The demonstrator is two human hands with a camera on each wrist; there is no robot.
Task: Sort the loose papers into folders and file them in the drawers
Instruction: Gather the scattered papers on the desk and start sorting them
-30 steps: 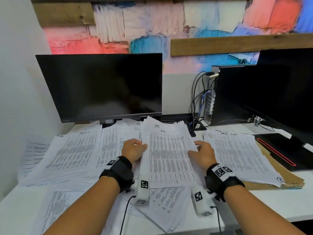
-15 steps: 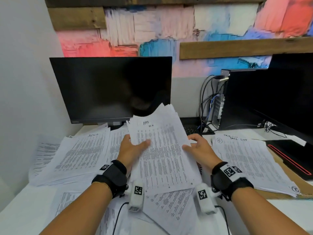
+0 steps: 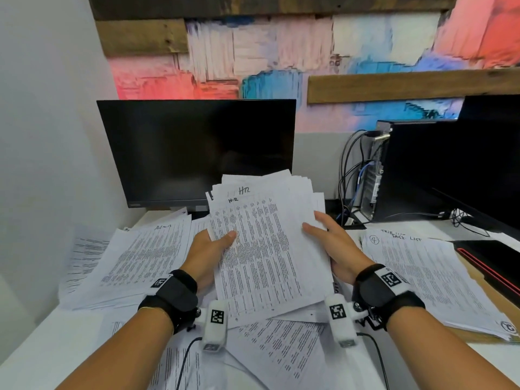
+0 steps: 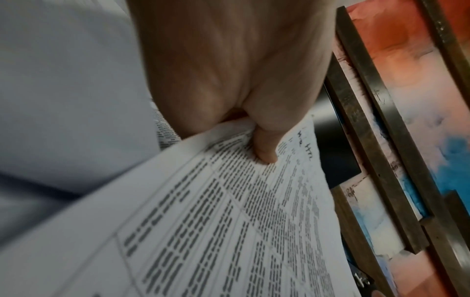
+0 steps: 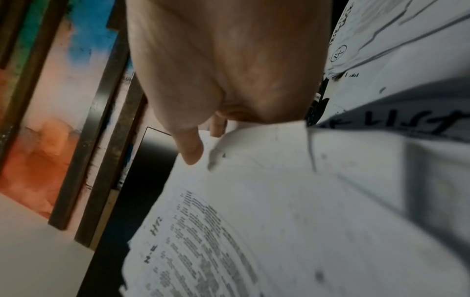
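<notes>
A thick stack of printed papers (image 3: 267,243) marked "HR" at the top is lifted and tilted above the desk. My left hand (image 3: 209,247) grips its left edge, thumb on the top sheet (image 4: 264,154), fingers hidden underneath. My right hand (image 3: 332,240) grips the right edge the same way, thumb (image 5: 190,152) on the page. More loose printed sheets (image 3: 138,260) lie spread over the left of the desk and below the held stack (image 3: 281,350). A pile headed "Task List" (image 3: 427,274) lies at the right on a brown folder (image 3: 495,294).
A dark monitor (image 3: 197,153) stands behind the papers. A black computer tower (image 3: 422,170) with cables (image 3: 349,175) and a second dark screen (image 3: 495,153) fill the back right. A black laptop with a red stripe (image 3: 495,263) lies at the right. White wall (image 3: 42,136) at left.
Both hands have lifted the "HR" stack off the desk and raised it toward the monitor, its top edge tilting up; thumbs now press on the top sheet.
</notes>
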